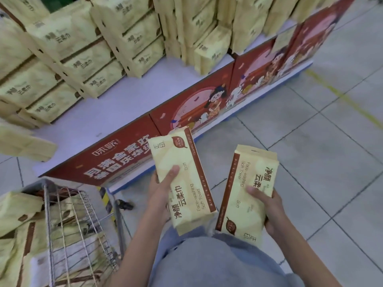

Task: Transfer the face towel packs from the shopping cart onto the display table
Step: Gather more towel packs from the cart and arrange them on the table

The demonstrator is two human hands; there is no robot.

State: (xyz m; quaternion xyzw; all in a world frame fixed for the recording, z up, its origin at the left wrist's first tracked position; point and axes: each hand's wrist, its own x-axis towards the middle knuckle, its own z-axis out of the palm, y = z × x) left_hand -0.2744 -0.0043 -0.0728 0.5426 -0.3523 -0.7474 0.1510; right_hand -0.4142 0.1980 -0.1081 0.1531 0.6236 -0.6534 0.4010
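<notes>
Holding left pack (187,179) in left hand (162,191), right pack (246,193) in right hand (271,212), fingers (172,172) clamped mid-length, near worktop (124,100); we judge face towel packs light, soft, slick-wrapped: grip across the width

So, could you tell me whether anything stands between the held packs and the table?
Nothing visible does. The left hand grips the left pack, the right hand the right pack, both short of the table; its near strip is bare, stacks sit further back.

A supermarket aisle: a wire shopping cart (68,214) at eight o'clock, identical packs (83,65) stacked on a display table (128,96) at eleven, red promotional panels (199,100) along its front, tiled floor (310,141) at three.
</notes>
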